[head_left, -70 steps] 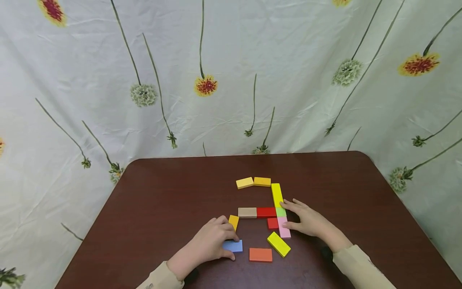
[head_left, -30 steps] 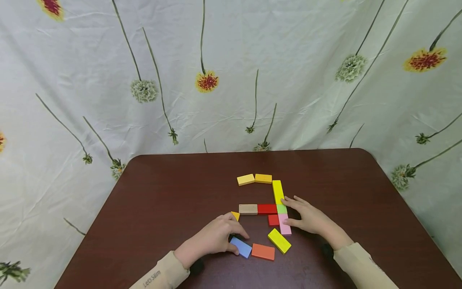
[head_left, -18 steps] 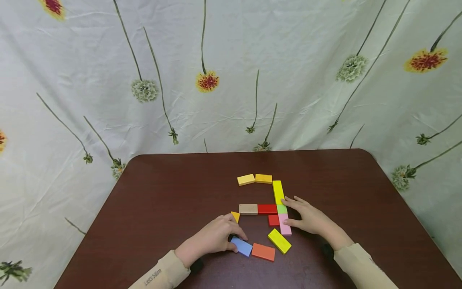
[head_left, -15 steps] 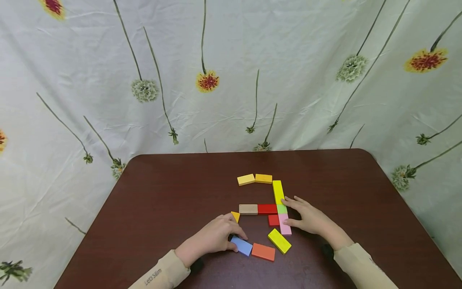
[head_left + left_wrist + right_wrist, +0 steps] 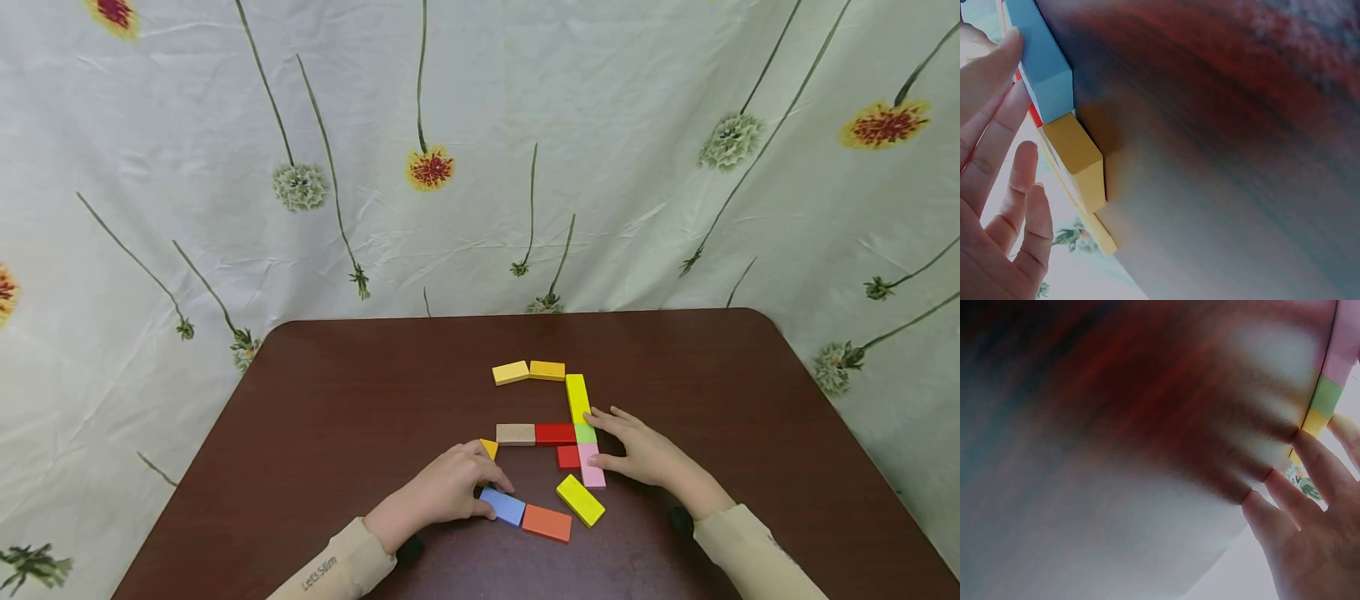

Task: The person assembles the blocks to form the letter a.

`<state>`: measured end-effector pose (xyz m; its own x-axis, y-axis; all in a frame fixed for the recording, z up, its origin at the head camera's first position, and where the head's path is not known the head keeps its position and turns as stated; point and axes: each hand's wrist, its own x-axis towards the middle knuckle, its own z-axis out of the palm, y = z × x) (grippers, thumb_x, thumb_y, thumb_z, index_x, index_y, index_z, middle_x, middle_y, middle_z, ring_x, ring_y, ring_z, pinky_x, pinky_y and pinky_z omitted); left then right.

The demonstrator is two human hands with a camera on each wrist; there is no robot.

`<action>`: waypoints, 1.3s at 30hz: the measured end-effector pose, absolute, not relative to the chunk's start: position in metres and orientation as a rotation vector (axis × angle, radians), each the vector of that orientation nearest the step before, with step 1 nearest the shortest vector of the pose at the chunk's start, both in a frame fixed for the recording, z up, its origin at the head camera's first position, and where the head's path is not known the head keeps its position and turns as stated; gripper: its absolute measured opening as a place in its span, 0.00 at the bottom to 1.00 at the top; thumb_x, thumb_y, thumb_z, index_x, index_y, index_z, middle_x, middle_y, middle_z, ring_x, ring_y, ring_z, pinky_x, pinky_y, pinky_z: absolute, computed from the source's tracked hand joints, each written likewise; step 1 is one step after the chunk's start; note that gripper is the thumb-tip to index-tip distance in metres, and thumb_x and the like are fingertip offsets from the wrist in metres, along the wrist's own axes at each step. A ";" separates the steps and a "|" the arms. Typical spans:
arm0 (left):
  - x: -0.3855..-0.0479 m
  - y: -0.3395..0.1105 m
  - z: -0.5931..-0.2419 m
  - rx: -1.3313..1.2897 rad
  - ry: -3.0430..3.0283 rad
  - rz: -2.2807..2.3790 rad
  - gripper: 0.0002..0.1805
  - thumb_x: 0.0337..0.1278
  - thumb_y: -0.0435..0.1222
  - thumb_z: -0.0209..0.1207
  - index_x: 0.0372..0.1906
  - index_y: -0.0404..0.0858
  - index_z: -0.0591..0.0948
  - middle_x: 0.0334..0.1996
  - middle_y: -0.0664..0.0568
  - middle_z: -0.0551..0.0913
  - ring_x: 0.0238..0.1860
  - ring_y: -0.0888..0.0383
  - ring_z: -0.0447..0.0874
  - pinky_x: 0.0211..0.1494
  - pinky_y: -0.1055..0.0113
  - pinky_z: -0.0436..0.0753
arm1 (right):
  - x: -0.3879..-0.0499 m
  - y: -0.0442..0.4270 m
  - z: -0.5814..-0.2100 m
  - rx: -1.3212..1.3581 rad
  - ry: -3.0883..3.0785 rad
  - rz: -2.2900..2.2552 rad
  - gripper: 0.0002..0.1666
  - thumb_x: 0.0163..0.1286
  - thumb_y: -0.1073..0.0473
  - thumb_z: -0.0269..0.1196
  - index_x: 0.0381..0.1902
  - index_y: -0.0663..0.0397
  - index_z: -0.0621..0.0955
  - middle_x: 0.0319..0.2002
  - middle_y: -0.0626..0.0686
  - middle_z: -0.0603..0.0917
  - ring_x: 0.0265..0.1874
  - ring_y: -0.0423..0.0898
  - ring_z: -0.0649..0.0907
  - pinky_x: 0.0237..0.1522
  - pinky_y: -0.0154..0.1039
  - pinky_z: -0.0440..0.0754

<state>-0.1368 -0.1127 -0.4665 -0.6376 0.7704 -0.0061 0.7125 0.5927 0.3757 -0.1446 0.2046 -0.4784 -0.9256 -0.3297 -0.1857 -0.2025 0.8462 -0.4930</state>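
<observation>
In the head view my left hand (image 5: 442, 487) holds a blue block (image 5: 502, 506) by its long edges, thumb on the near side and index finger on the far side. The block's right end meets an orange block (image 5: 547, 522). Partly behind this hand lies an amber block (image 5: 489, 448); the left wrist view shows it at the blue block's end. My right hand (image 5: 641, 450) lies with spread fingers beside a column: the index fingertip touches a long yellow block (image 5: 577, 398), the thumb a pink block (image 5: 591, 465). A green block (image 5: 585, 433) sits between these two.
Left of the column run a red block (image 5: 555, 434) and a tan block (image 5: 516, 434), with a shorter red block (image 5: 568, 457) below. A tilted yellow block (image 5: 581, 501) lies nearer. Two pale yellow and amber blocks (image 5: 547, 371) top the column. A floral cloth (image 5: 480, 167) hangs behind the brown table (image 5: 360, 383).
My left hand has slid the blue block right and turned it, so it now lines up end to end with the slightly tilted orange block. The right hand has stayed put.
</observation>
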 end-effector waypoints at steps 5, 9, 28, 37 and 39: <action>-0.137 -0.113 -0.465 1.223 2.647 0.512 0.16 0.44 0.44 0.76 0.43 0.54 0.89 0.34 0.70 0.85 0.41 0.70 0.70 0.44 0.75 0.71 | -0.145 0.204 -0.479 -0.402 2.758 -0.700 0.44 0.60 0.45 0.70 0.71 0.50 0.70 0.71 0.60 0.69 0.72 0.66 0.62 0.61 0.67 0.72; -0.137 -0.114 -0.466 1.218 2.640 0.533 0.16 0.45 0.44 0.75 0.44 0.54 0.89 0.36 0.70 0.86 0.42 0.69 0.71 0.45 0.74 0.71 | -0.145 0.204 -0.480 -0.394 2.758 -0.701 0.44 0.60 0.45 0.70 0.71 0.50 0.70 0.71 0.59 0.69 0.72 0.66 0.61 0.61 0.66 0.72; -0.163 -0.127 -0.469 0.846 2.567 0.616 0.47 0.48 0.55 0.70 0.74 0.45 0.66 0.75 0.42 0.62 0.75 0.38 0.55 0.72 0.37 0.60 | -0.146 0.202 -0.480 -0.360 2.744 -0.698 0.44 0.59 0.45 0.71 0.71 0.49 0.70 0.71 0.60 0.69 0.72 0.65 0.61 0.60 0.67 0.72; -0.166 -0.128 -0.475 0.864 2.540 0.587 0.47 0.49 0.55 0.70 0.74 0.47 0.65 0.76 0.45 0.61 0.77 0.37 0.51 0.73 0.34 0.54 | -0.146 0.202 -0.477 -0.363 2.750 -0.694 0.44 0.60 0.45 0.70 0.71 0.49 0.70 0.72 0.59 0.69 0.72 0.65 0.61 0.61 0.67 0.72; -0.166 -0.128 -0.475 0.864 2.537 0.586 0.47 0.49 0.55 0.70 0.74 0.47 0.65 0.76 0.45 0.61 0.77 0.38 0.50 0.74 0.34 0.53 | -0.146 0.203 -0.477 -0.362 2.750 -0.695 0.43 0.60 0.45 0.70 0.71 0.49 0.70 0.72 0.59 0.68 0.73 0.65 0.61 0.61 0.67 0.71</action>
